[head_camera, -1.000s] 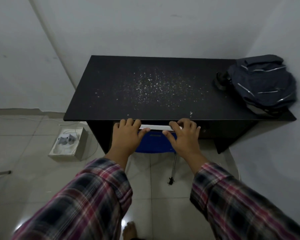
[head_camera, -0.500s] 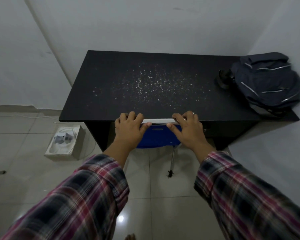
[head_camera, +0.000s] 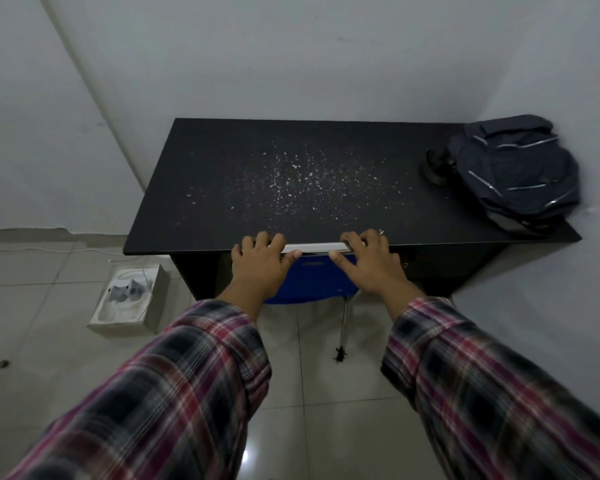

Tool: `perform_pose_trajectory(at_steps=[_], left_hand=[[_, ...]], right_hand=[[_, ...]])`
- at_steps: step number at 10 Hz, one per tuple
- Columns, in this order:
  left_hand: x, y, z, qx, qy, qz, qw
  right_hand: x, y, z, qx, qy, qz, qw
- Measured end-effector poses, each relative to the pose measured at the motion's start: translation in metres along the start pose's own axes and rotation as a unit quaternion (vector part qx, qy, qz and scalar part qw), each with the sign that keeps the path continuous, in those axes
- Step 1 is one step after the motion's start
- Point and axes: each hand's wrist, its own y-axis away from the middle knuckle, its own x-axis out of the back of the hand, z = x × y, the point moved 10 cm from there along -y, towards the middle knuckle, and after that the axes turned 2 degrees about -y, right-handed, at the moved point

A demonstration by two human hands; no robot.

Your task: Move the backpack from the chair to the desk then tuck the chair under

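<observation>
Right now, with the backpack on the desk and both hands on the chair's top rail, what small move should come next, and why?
Probably let go. The blue chair already sits under the desk, its rail at the desk's front edge, and the backpack lies on top. Left hand and right hand can release.

Nothing readable is showing anywhere — no words, brand names, numbers or signs. A small pale mark is sitting on the back of the blue chair (head_camera: 314, 277) tucked under the black desk (head_camera: 222, 188), but it is blurring too much to read. To the left of the desk, the white box (head_camera: 129, 299) on the floor is showing only a grey picture on its top, and the backpack (head_camera: 515, 171) at the desk's right end is carrying pale stripes — no lettering.
</observation>
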Motion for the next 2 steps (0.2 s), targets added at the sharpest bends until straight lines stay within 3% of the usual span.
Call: perform_pose_trajectory(at_steps=[1,2], left_hand=[[0.007,0.005,0.006,-0.001,-0.025,-0.048,0.999],[0.032,0.002,0.011,-0.009,-0.042,-0.042,0.998]], right_hand=[[0.009,0.006,-0.002,-0.018,0.003,-0.041,0.999],[0.035,0.007,-0.001,-0.025,-0.012,-0.033,0.999]])
